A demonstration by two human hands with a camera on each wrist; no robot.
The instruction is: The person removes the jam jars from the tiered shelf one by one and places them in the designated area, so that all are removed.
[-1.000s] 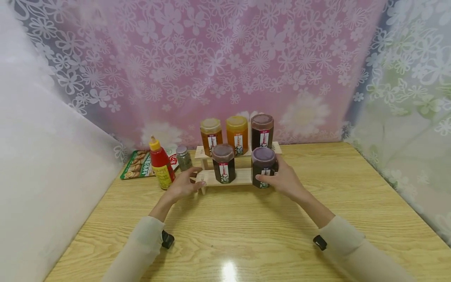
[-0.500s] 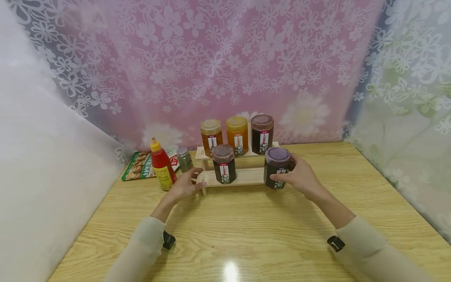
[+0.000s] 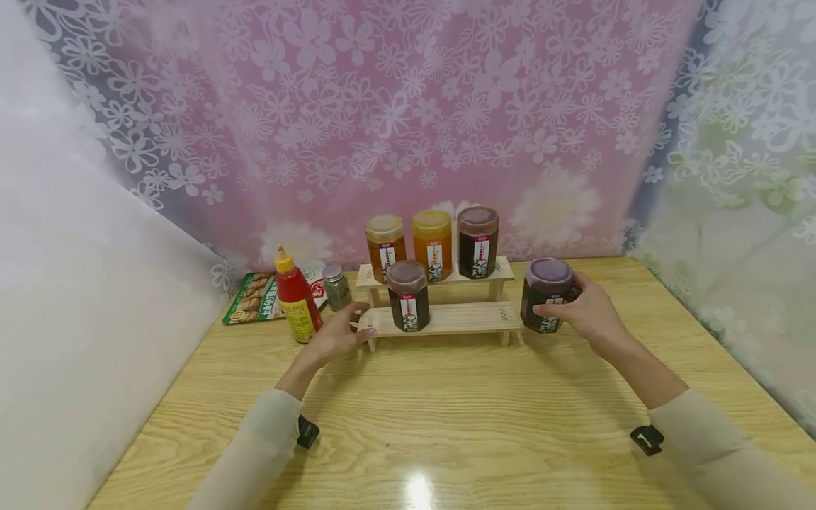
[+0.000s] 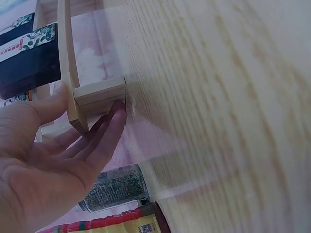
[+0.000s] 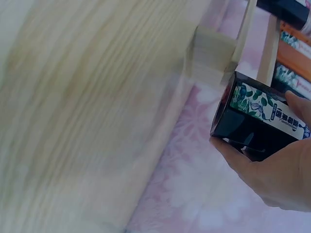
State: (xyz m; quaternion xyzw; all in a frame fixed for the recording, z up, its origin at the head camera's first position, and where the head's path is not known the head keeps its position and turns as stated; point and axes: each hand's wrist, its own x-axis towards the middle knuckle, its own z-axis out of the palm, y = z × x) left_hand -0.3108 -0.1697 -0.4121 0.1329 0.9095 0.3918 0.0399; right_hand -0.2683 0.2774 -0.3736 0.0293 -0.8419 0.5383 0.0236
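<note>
At the right end of the two-tier wooden rack (image 3: 472, 317), my right hand (image 3: 593, 315) grips a dark jar with a purple lid (image 3: 550, 280), thumb in front and fingers around the far side. In the right wrist view the jar (image 5: 257, 116) hangs apart from the table, upright beside the rack's end. My left hand (image 3: 334, 334) holds the left end of the lower step; in the left wrist view its thumb lies on the board and its fingers reach the leg (image 4: 99, 92). One dark jar (image 3: 409, 297) stands on the lower step.
Two amber jars, one with a pale lid (image 3: 385, 248) and one with a yellow lid (image 3: 433, 244), share the upper step with a dark jar (image 3: 477, 244). Left of the rack are a red sauce bottle (image 3: 296, 301), a small spice jar (image 3: 336, 287) and a green packet (image 3: 255, 297).
My right hand has carried the purple-lidded jar rightward off the lower step, past the rack's end. The left hand stays on the rack's left end.
</note>
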